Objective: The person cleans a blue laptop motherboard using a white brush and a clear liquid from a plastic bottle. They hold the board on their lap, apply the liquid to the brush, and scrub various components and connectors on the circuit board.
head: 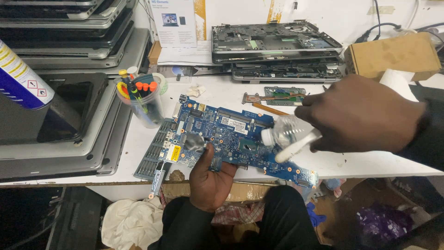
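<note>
Two bare hands at work over a white counter (138, 139). Left hand (210, 178) comes up from the near edge, fingers (209, 155) curled onto the near edge of a blue laptop circuit board (231, 136), thumb on top, pinching it; board lies flat on the counter, long side running left to lower right. Right hand (358, 120) enters from the right, above the board's right half, fingers closed around a small clear plastic bottle (286, 129) with a white cap, tipped down toward the board; a white stick-like piece (296, 147) juts from the same grip, can't tell exactly what it is. Just left of the left fingers, a grey vented strip (150, 159) lies under the board's left end. Below the counter, rags (132, 222) and dark trouser legs. Farther left of the fingers, a clear cup of pens and markers (143, 99), then a stack of grey laptops (69, 55) with a spray can (21, 76) in front. Beyond the right fingers, a copper heat pipe part (273, 96) on the counter, then opened laptop chassis (275, 44) stacked at the back, a cardboard box (393, 55) to their right, and a white product box (173, 23) against the wall.
</note>
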